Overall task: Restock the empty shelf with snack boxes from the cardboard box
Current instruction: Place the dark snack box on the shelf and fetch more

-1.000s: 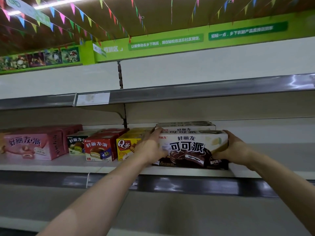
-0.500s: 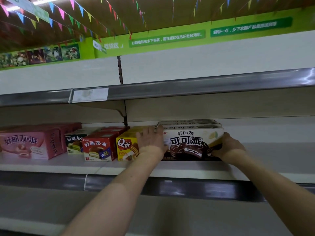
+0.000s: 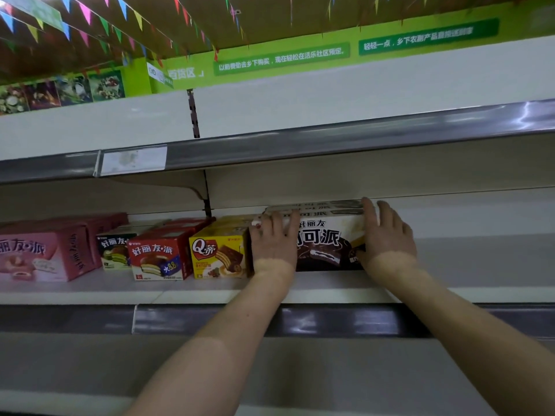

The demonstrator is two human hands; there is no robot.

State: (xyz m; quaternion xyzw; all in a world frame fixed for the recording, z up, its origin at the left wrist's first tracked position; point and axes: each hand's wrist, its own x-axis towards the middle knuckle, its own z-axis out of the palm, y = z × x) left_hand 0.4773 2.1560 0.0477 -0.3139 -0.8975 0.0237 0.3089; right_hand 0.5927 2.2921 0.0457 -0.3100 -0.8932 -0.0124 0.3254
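Brown box [image 3: 326, 246] pushed deeper onto shelf [image 3: 456, 280] | left hand [image 3: 274, 244], right hand [image 3: 387, 238] — pressing front

cocoa pie box [image 3: 326, 246] white-brown | wafer box [image 3: 219, 256] yellow | banner [image 3: 510, 30] green | bunting [image 3: 85, 13] multicoloured

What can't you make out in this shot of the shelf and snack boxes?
Head view only:
- Left hand covers the left lettering on the white and brown pie box.
- Right hand hides that box's right end.
- Pink snack box: cut off by the left edge.
- White price label on the upper rail: too blurred to read.
- Cardboard box: out of frame.
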